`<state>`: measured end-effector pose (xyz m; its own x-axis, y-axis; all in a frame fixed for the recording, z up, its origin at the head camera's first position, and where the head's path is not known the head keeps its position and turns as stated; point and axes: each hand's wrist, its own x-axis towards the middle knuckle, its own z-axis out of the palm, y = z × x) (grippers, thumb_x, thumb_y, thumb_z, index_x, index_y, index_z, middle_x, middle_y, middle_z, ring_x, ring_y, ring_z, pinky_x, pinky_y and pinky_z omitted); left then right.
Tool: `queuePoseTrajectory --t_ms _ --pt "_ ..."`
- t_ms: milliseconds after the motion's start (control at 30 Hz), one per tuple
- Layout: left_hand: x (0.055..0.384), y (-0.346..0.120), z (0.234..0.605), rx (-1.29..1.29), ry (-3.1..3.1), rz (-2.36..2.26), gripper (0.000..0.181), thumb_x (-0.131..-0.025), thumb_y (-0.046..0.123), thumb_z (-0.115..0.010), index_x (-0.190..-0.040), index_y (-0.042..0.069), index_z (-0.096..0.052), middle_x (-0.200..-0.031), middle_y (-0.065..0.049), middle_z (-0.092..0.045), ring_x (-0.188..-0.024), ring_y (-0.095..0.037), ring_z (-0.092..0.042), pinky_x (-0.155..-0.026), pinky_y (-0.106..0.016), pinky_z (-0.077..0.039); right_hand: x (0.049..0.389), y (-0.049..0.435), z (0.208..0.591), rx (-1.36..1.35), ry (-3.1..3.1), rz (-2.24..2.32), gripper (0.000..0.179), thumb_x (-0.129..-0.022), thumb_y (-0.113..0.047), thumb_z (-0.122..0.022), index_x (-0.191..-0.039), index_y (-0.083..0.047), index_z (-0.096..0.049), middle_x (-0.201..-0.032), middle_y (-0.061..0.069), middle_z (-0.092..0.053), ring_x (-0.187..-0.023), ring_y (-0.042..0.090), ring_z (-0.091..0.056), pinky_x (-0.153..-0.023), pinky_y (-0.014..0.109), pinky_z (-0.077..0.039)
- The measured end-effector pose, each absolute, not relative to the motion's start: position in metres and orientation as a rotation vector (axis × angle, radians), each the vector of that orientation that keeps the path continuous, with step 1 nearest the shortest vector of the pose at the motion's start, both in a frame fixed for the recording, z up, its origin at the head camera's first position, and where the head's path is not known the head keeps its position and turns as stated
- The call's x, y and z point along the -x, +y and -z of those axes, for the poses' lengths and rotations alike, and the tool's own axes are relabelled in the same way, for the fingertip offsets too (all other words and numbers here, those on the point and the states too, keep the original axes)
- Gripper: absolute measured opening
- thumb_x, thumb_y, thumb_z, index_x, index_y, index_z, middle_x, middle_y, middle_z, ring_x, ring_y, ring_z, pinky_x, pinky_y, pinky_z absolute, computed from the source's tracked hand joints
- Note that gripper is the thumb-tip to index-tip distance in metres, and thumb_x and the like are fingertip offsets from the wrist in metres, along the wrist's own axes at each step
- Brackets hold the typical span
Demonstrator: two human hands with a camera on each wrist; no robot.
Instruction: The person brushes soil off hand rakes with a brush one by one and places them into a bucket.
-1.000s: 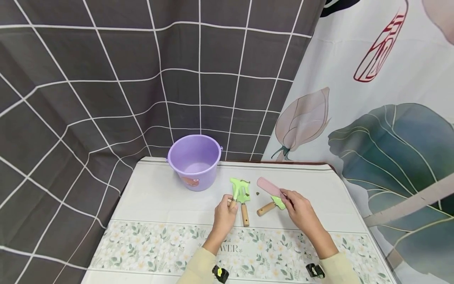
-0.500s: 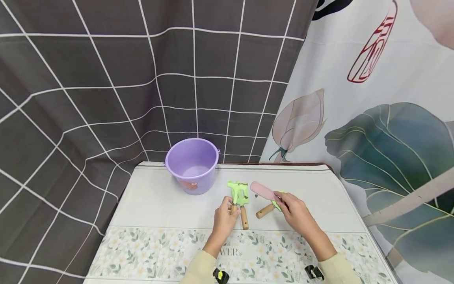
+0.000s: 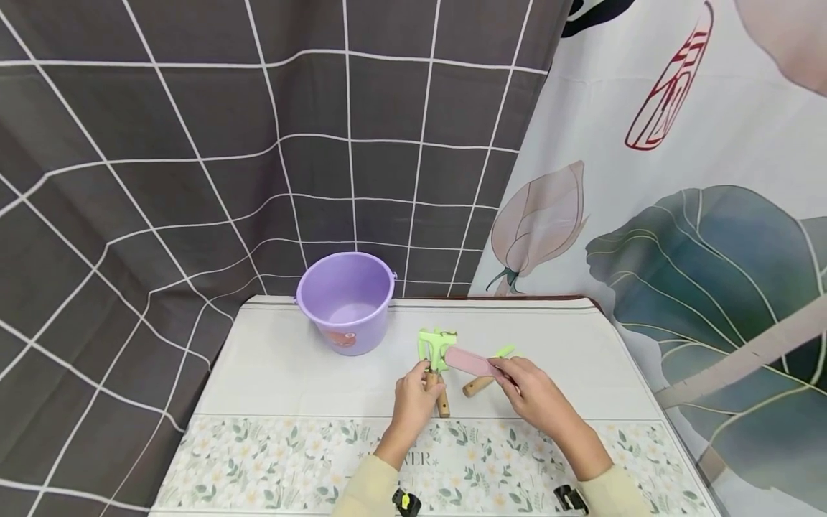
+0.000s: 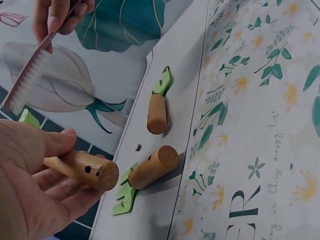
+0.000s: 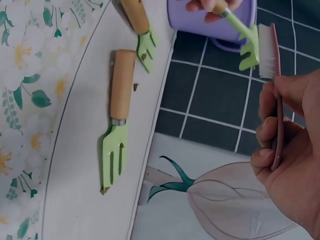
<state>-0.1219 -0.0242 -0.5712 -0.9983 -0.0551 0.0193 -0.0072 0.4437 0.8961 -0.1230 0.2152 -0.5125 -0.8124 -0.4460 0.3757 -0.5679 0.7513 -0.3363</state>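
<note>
My left hand [image 3: 412, 398] holds a small green garden rake [image 5: 250, 42] by its wooden handle [image 4: 82, 169], raised over the table. In my right hand [image 3: 535, 391] is a pink brush [image 5: 276, 47] with white bristles, its fingers curled round the handle. The bristles sit right at the rake's head in the right wrist view. Beneath the hands, a green hand fork [image 5: 115, 150] with a wooden handle lies on the table. Another green tool [image 5: 147, 50] with slots and a wooden handle lies left of it; the held rake partly covers it in the head view.
A purple bucket [image 3: 347, 305] stands at the table's back left. Small dark crumbs [image 5: 135, 87] lie by the tools. The white table [image 3: 271, 359] has a floral band along its near side. A dark grid curtain and a printed white one hang behind and beside it.
The pink brush has moved left and down to the rake's head. My left hand has shifted slightly right with the rake. The head view has drifted a little.
</note>
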Motion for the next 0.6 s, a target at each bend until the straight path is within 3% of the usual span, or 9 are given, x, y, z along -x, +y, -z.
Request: queuePoseTrajectory --t_ms 100,333,600 --pt "0.122 -0.024 0.571 -0.055 -2.645 1.630 0.043 -0.088 0.009 -0.080 -0.129 0.004 -0.067 -0.105 -0.013 -0.073 -0.080 -0.014 -0.069 -0.066 -0.022 -0.060 0.125 0.211 0.511 -0.856 -2.649 -0.610 0.030 -0.097 -0.006 -0.071 -0.127 -0.008 -0.069 -0.104 0.001 -0.071 -0.085 0.008 -0.059 -0.066 0.027 -0.051" --pt "0.121 -0.022 0.567 -0.054 -2.667 1.605 0.046 -0.087 0.009 -0.081 -0.130 0.002 -0.066 -0.104 -0.012 -0.073 -0.083 -0.014 -0.069 -0.068 -0.021 -0.060 0.135 0.203 0.507 -0.924 -2.569 -0.489 0.032 -0.092 -0.004 -0.075 -0.124 -0.006 -0.069 -0.091 0.002 -0.066 -0.076 0.012 -0.057 -0.062 0.030 -0.050" --pt "0.120 -0.020 0.566 -0.021 -2.676 1.583 0.042 -0.087 0.007 -0.082 -0.126 0.003 -0.068 -0.101 -0.011 -0.073 -0.083 -0.015 -0.070 -0.066 -0.021 -0.060 0.145 0.200 0.499 -0.902 -2.597 -0.453 0.030 -0.094 -0.005 -0.073 -0.124 -0.004 -0.070 -0.089 0.004 -0.067 -0.076 0.016 -0.060 -0.064 0.033 -0.054"
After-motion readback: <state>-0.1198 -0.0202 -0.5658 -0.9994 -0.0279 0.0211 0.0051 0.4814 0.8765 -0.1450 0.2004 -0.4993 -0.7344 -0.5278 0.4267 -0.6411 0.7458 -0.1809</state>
